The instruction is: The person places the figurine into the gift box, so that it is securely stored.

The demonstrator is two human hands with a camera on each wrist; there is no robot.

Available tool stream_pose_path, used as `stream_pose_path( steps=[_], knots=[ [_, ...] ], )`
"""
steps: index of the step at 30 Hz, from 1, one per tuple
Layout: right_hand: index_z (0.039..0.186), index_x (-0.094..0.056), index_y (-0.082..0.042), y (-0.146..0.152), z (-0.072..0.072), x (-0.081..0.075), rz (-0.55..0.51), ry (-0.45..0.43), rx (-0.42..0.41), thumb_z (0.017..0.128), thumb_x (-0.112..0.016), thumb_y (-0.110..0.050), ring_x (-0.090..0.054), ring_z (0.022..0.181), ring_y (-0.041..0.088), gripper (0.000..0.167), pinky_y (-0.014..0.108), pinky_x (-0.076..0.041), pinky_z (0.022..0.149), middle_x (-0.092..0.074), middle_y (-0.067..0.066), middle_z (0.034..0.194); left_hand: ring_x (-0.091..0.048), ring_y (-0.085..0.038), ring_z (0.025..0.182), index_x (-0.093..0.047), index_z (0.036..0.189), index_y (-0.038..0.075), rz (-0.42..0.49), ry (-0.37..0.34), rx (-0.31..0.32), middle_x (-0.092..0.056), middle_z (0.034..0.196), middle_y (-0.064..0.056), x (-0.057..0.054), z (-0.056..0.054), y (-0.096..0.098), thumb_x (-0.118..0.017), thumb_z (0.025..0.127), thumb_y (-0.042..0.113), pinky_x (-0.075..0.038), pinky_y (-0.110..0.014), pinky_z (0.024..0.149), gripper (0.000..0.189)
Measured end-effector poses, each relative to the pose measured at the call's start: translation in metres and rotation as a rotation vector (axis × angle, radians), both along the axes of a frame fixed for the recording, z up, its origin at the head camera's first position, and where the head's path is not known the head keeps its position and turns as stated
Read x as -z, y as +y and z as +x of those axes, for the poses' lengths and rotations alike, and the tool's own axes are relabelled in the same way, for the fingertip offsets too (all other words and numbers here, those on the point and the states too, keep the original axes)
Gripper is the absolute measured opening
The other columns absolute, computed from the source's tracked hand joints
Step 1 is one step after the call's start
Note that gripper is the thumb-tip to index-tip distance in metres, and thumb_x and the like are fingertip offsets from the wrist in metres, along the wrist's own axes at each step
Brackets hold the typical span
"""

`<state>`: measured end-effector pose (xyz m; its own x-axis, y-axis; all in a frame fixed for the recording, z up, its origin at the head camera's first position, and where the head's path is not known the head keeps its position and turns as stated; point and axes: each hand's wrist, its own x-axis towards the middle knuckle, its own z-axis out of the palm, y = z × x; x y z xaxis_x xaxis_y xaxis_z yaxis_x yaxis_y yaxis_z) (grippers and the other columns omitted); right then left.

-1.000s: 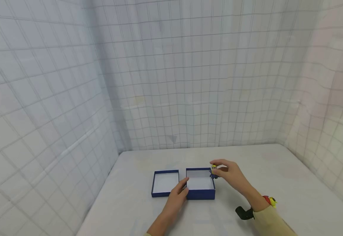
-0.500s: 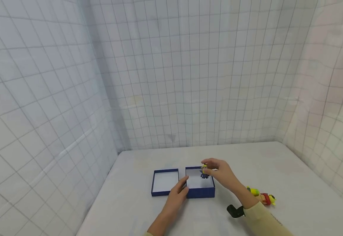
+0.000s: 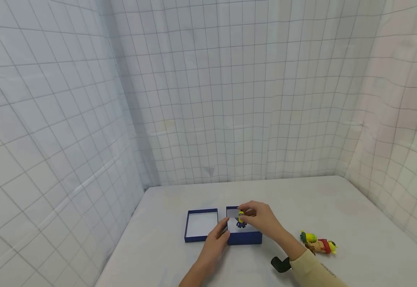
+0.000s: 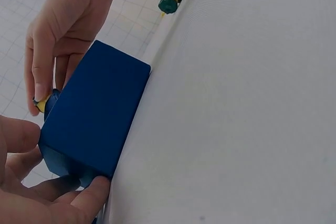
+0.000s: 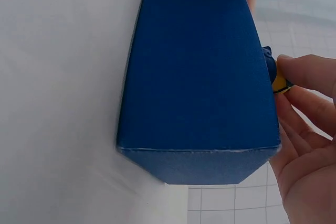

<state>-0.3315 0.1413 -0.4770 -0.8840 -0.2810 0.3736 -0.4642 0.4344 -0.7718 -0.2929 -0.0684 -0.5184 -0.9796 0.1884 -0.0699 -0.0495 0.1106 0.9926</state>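
Observation:
A small yellow-and-blue toy figure (image 3: 241, 224) is pinched upright between the thumb and fingers of my right hand (image 3: 263, 220). It overlaps the inside of an uncovered blue box (image 3: 244, 239) with a white interior. In the right wrist view the figure (image 5: 281, 83) shows just past the rim of the box (image 5: 199, 66), its lower part hidden behind the wall. My left hand (image 3: 215, 244) rests against the box's left side, fingertips right at the wall and rim. Left of it lies a shallow blue-edged lid (image 3: 195, 239), its white inside facing up.
On the white table, right of my right forearm, lie a yellow-and-green toy figure (image 3: 309, 237) and a brown toy figure with red and yellow parts (image 3: 322, 246). A black bent object (image 3: 281, 264) sits partly behind the right sleeve. White gridded cloth surrounds the table.
My right hand has carried the toy figure leftward from the box's right edge and lower over its inside. The figures by the forearm have come into full view. The left hand stays put.

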Motion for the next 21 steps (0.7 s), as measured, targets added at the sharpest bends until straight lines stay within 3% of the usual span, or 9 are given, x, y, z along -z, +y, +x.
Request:
stream_pose_path(
  steps=[9,21],
  knots=[
    [0.118,-0.074,-0.01,-0.004,-0.002,0.006,0.056,0.021,0.034,0.088,-0.08,-0.019,-0.07,0.095,0.013,0.032,0.023,-0.059,0.072,-0.072,-0.007,0.107,-0.03,-0.041,0.146,-0.044,0.153,0.027,0.026,0.001,0.002,-0.032,0.161,-0.013,0.0,0.002,0.001,-0.052,0.106,0.021,-0.044,-0.053,0.108,0.049],
    [0.113,-0.075,-0.015,-0.012,-0.001,0.015,0.074,0.028,-0.071,0.091,-0.077,-0.019,-0.071,0.093,0.012,0.023,0.023,-0.059,0.07,-0.072,-0.004,0.107,-0.032,-0.04,0.145,-0.044,0.153,0.029,0.02,-0.003,0.005,-0.033,0.161,-0.013,0.001,0.002,-0.001,-0.052,0.106,0.022,-0.045,-0.051,0.107,0.048]
  ],
)
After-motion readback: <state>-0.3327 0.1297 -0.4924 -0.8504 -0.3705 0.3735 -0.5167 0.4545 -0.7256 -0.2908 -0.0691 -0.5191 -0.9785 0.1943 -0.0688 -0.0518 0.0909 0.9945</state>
